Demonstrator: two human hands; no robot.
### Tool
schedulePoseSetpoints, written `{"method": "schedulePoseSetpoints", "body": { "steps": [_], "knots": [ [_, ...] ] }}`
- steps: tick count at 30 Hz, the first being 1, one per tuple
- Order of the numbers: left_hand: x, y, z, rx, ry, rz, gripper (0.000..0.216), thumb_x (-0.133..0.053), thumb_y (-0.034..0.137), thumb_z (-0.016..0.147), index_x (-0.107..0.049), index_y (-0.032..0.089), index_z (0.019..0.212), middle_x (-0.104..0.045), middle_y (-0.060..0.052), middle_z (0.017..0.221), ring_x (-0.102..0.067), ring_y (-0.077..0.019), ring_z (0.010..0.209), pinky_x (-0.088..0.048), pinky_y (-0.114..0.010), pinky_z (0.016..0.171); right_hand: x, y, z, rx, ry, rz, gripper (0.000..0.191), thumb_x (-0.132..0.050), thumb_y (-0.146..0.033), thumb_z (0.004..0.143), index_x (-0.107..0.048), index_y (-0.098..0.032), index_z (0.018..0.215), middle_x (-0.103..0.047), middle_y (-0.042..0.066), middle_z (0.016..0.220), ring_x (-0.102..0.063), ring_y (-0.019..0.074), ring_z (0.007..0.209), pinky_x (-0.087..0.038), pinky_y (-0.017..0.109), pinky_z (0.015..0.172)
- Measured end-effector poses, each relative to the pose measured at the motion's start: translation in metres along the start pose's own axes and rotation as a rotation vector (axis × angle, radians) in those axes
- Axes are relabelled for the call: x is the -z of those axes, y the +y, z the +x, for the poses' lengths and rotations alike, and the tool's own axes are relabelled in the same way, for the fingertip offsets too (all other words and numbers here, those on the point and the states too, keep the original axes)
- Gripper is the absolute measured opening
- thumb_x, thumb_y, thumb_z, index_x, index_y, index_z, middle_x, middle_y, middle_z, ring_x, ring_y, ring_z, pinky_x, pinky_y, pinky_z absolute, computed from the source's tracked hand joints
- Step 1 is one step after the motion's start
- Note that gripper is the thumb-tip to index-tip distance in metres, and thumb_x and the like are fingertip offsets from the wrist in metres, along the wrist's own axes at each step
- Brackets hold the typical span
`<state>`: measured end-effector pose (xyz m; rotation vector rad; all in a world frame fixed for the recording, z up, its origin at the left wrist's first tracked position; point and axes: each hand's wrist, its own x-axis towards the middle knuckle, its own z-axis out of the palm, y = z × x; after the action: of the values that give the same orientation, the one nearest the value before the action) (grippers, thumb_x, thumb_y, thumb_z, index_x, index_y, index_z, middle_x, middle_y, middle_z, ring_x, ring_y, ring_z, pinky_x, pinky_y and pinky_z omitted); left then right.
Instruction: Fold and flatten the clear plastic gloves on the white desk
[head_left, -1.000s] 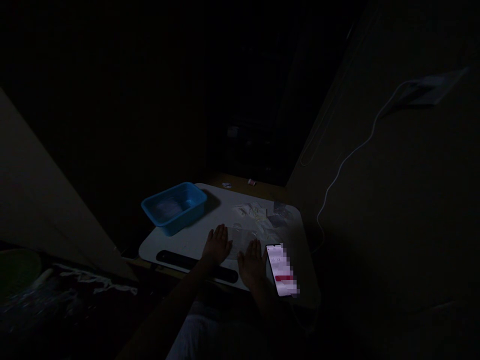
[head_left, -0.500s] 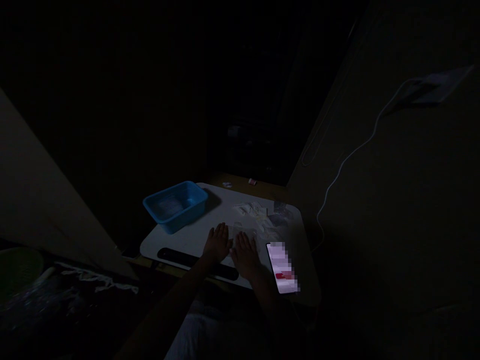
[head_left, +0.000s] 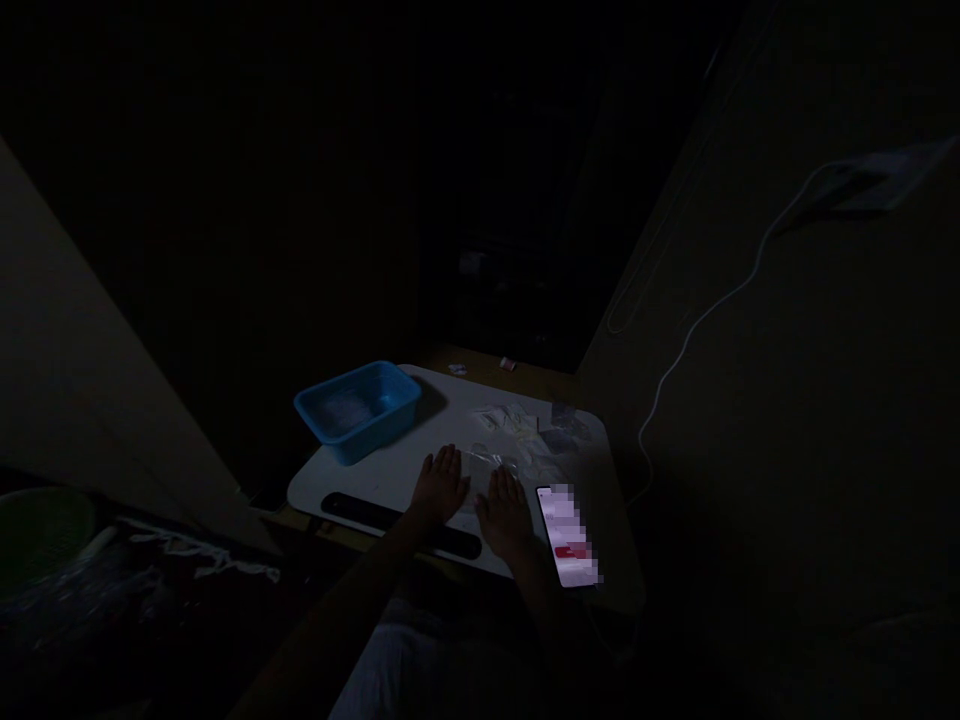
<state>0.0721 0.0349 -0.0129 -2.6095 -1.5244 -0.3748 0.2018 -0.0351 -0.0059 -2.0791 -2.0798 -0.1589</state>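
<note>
A clear plastic bag [head_left: 486, 466] lies on the white table [head_left: 442, 415], between and just beyond my hands. My left hand [head_left: 439, 490] rests palm down at the bag's left side, fingers stretched out. On the other side, my right hand [head_left: 505, 515] is flat with its fingers extended, its tips at the bag's lower right edge. Neither hand grips anything. Past the bag is a loose pile of small white packets [head_left: 510, 418], hard to make out in the dark. A lit smartphone [head_left: 564, 535] lies just right of my right hand.
A blue plastic basin [head_left: 367, 435] stands at the table's left back. A black slot strip [head_left: 397, 523] runs along the front edge. Crumpled clear plastic [head_left: 568, 420] lies at the right back. From the right wall hangs a white cable [head_left: 694, 325].
My right hand has slid right and a little nearer, away from my left hand, so more of the bag shows between them. The whole view has shifted slightly.
</note>
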Motion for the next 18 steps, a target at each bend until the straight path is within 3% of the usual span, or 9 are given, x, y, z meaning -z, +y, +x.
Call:
{"method": "schedulePoseSetpoints", "body": {
  "steps": [8,18],
  "knots": [
    [0.0002,0.0001,0.0009,0.003,-0.009,-0.02,0.053,-0.022,0.038,0.085,-0.033,0.007,0.127,-0.03,-0.015,0.134,-0.023,-0.024,0.125,-0.018,-0.042,0.099,-0.0078,0.0022,-0.0013,-0.139,0.024,-0.013,0.062,-0.022,-0.044,0.085,-0.031,0.001,0.126,-0.027,0.021,0.133,-0.017,0.026,0.126,-0.009,0.04,0.1],
    [0.0042,0.0012,-0.0025,0.057,0.051,-0.021,0.052,-0.021,0.037,0.085,-0.033,0.008,0.127,-0.029,-0.014,0.135,-0.021,-0.0231,0.125,-0.021,-0.04,0.099,-0.0054,0.0013,-0.0021,-0.144,0.021,-0.01,0.061,-0.023,-0.043,0.084,-0.031,0.001,0.126,-0.025,0.021,0.134,-0.019,0.0274,0.125,-0.01,0.041,0.099]
  ]
}}
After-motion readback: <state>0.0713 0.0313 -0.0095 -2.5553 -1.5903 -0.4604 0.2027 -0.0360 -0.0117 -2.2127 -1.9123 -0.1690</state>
